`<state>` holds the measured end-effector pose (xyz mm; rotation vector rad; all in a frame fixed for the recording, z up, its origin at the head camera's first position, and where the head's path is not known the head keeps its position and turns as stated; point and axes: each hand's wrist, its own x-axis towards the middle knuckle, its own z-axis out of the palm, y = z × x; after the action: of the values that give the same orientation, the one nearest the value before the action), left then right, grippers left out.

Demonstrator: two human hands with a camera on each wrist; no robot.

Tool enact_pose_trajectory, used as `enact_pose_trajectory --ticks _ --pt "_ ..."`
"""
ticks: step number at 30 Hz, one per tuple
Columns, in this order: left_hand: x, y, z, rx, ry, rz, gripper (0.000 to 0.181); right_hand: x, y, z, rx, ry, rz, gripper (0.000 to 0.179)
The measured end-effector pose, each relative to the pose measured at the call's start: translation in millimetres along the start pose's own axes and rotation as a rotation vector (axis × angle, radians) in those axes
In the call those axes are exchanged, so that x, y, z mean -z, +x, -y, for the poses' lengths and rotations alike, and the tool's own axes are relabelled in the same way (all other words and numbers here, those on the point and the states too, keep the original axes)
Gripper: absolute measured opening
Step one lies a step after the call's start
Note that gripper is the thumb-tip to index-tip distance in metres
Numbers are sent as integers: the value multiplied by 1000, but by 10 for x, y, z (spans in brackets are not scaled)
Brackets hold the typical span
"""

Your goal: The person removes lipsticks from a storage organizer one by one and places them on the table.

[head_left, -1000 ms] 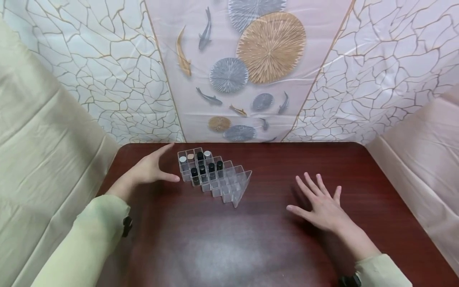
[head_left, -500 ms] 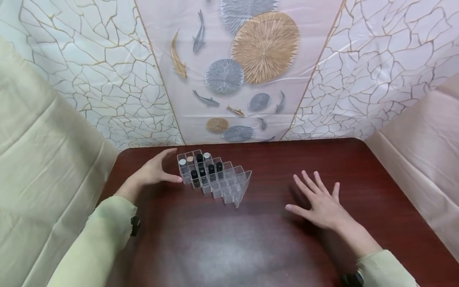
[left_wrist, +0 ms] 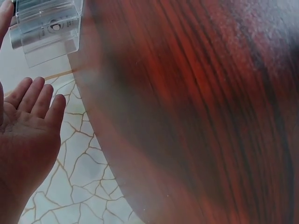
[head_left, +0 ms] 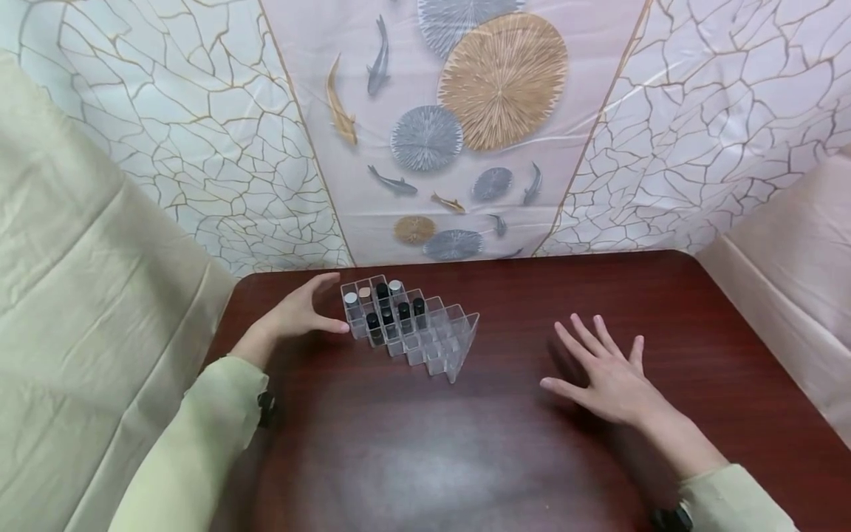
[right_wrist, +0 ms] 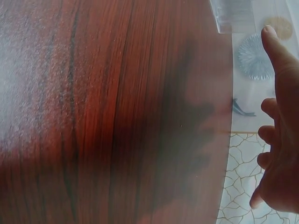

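Note:
A clear plastic stepped holder (head_left: 439, 347) stands at an angle on the table, left of middle in the head view. Small cylindrical tubes fill its left cells, several with black caps (head_left: 403, 310), others with white caps (head_left: 351, 298) and one with a pinkish top (head_left: 364, 293). Beside the holder's left end is my left hand (head_left: 292, 314), thumb at the near corner and fingers extended behind. The left wrist view shows that hand (left_wrist: 32, 130) with straight fingers; any contact there is unclear. Well to the right, my right hand (head_left: 614, 384) spreads its fingers above the table, holding nothing.
The dark red-brown table (head_left: 425, 458) has a glossy top. A patterned cloth backdrop (head_left: 425, 199) rises behind its far edge. Pale cloth walls flank it on the left (head_left: 126, 295) and right (head_left: 798, 273).
My left hand has moved a little right, bringing its thumb up to the holder's left end. The right hand stays spread in about the same place. The head view has shifted slightly.

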<state>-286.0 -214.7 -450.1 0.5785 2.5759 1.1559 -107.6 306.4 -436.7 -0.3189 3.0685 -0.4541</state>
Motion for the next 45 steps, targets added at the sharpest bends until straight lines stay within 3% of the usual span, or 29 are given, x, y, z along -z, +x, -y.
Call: enact_pose_trajectory --ticks 20,27,34,45 --pt "-181 91 43 -40 -95 -22 97 -66 118 240 52 104 8 96" --pt "-227 93 59 -21 -68 -67 91 -82 157 309 63 130 24 95" --pt "-301 80 106 -27 -109 -109 88 -101 195 354 74 143 34 94" --pt "-447 -33 28 -43 -139 -219 84 -134 249 421 98 155 46 94"
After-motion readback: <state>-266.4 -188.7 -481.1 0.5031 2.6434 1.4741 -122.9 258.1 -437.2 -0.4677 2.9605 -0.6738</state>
